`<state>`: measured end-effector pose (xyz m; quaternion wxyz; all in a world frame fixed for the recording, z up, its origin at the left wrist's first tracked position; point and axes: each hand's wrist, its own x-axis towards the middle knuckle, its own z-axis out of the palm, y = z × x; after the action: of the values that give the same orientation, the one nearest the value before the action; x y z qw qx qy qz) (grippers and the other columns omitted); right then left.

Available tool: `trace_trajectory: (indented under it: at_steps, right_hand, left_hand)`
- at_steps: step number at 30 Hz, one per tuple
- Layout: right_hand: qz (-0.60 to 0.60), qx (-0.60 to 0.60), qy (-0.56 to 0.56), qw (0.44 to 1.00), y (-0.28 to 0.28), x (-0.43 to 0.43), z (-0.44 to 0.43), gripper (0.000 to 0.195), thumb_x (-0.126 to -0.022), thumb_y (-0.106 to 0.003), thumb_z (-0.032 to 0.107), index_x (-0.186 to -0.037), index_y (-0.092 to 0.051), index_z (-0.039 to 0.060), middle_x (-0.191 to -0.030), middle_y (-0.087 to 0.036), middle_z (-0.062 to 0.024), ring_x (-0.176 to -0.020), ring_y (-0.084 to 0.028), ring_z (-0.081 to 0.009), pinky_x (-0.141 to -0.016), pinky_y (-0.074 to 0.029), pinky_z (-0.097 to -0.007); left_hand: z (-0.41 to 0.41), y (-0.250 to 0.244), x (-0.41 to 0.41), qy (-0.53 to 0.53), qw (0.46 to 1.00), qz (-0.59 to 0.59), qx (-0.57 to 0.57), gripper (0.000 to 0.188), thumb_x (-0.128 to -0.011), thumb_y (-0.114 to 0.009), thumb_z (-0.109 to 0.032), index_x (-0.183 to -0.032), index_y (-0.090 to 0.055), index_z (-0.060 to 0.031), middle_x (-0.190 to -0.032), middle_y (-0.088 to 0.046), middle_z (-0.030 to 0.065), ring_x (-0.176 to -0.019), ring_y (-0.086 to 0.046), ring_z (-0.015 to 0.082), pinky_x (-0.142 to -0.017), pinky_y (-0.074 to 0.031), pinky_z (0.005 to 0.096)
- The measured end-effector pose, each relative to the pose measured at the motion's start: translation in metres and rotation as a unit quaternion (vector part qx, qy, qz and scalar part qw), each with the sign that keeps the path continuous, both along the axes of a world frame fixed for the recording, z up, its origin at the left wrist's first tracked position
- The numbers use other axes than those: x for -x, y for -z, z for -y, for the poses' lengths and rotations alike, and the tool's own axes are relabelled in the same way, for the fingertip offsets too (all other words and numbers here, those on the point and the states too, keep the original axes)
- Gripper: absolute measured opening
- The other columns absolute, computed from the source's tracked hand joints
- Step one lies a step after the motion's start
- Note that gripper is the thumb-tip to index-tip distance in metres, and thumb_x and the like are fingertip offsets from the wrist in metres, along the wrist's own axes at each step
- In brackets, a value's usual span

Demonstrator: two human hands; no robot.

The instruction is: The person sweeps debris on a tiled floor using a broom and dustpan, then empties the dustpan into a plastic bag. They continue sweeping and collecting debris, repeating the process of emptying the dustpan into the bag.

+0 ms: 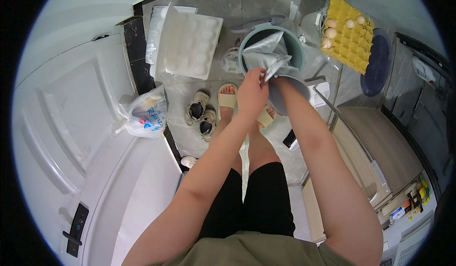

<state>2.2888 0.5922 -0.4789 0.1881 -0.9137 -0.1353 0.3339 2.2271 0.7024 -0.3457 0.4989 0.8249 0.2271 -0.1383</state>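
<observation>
A pale blue-green round bin (302, 45) stands on the floor before me, with a crumpled silver foil bag (265, 57) in its mouth. The fingertips of my left hand (253, 89) pinch the near edge of that foil. My right hand (282, 82) reaches in at the bin's near side, over a grey rounded piece (279, 100) that may be a lid or a second container. Its fingers are hidden below the foil, so its grip does not show.
White foam trays (194, 45) lie left of the bin. On the right is a yellow egg tray (347, 34) with several eggs, beside a dark blue lid (376, 63). Sneakers (197, 109), a plastic bag (148, 113), a brush (291, 140) and an open drawer (356, 155) surround my feet.
</observation>
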Motion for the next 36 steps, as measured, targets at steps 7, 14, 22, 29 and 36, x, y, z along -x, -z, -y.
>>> trace_trajectory:
  at_steps: [7,14,22,29,36]
  right_hand:
    - [-0.001,0.023,-0.043,0.999,0.026,-0.002,0.005,0.048,-0.090,-0.049,0.038,-0.128,-0.049,0.0075,-0.129,-0.052,-0.0121,-0.116,-0.051,-0.0267,-0.100,-0.039,-0.0377]
    - [0.031,0.073,-0.102,0.992,0.098,-0.033,-0.020,0.049,-0.090,-0.050,0.038,-0.127,-0.049,0.0072,-0.129,-0.052,-0.0124,-0.116,-0.051,-0.0271,-0.101,-0.038,-0.0373]
    - [0.083,-0.013,-0.075,0.994,0.054,-0.002,-0.004,0.049,-0.089,-0.051,0.039,-0.126,-0.050,0.0068,-0.129,-0.052,-0.0127,-0.117,-0.051,-0.0275,-0.102,-0.037,-0.0369]
    - [0.010,-0.184,0.226,0.956,-0.002,-0.021,0.048,0.047,-0.079,-0.068,0.020,-0.121,-0.054,0.0046,-0.120,-0.058,-0.0157,-0.110,-0.055,-0.0278,-0.093,-0.043,-0.0325]
    - [-0.106,0.004,0.059,0.993,-0.026,-0.035,0.032,0.050,-0.078,-0.065,0.029,-0.124,-0.054,0.0126,-0.123,-0.057,-0.0164,-0.110,-0.056,-0.0339,-0.091,-0.045,-0.0379]
  left_hand:
    - [0.007,-0.022,0.032,0.086,0.995,-0.029,0.041,0.023,-0.073,-0.054,0.001,-0.095,-0.051,-0.0024,-0.087,-0.056,0.0168,-0.080,-0.057,0.0358,-0.070,-0.045,0.0411]
    - [-0.019,0.047,0.002,0.020,0.999,0.021,-0.036,0.018,-0.074,-0.057,-0.001,-0.090,-0.050,-0.0053,-0.090,-0.055,0.0147,-0.077,-0.057,0.0367,-0.066,-0.045,0.0436]
    - [-0.030,0.061,-0.031,0.172,0.962,0.160,-0.141,0.022,-0.072,-0.058,0.000,-0.089,-0.055,-0.0130,-0.114,-0.055,0.0016,-0.077,-0.062,0.0268,-0.062,-0.050,0.0395]
    - [-0.021,0.056,-0.023,0.363,0.908,0.078,-0.195,0.053,-0.071,-0.056,0.000,-0.118,-0.060,-0.0236,-0.145,-0.036,0.0093,-0.081,-0.065,0.0268,-0.066,-0.053,0.0375]
    - [-0.015,0.067,-0.020,0.383,0.919,-0.052,-0.078,0.056,-0.074,-0.051,0.001,-0.128,-0.053,-0.0147,-0.142,-0.037,0.0174,-0.097,-0.060,0.0359,-0.081,-0.050,0.0423]
